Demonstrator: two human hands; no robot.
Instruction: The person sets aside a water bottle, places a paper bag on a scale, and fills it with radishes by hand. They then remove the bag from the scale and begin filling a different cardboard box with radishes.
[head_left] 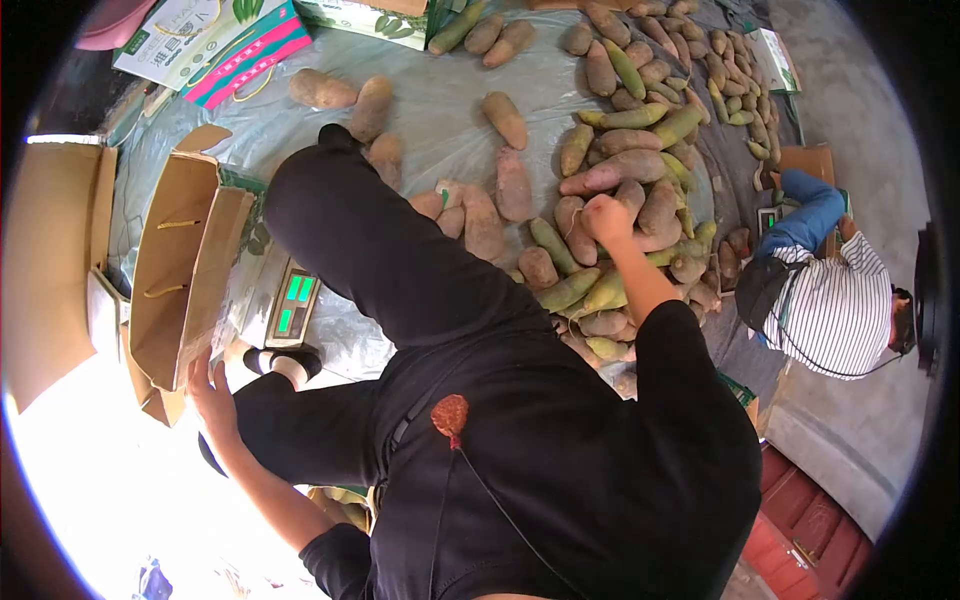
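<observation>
My left hand touches the near edge of an open cardboard box with yellow rope handles, its fingers apart. Beside the box a scale shows green lit digits. Over a large pile of brown and green tubers, my right hand is closed with its fingers curled down. A tuber lies right beside that hand; whether the fingers grip anything is hidden.
Loose tubers lie on plastic sheeting beyond my leg. Printed cartons stand at the upper left. At the right, another person in a striped shirt bends beside a second scale. Another cardboard box stands far left.
</observation>
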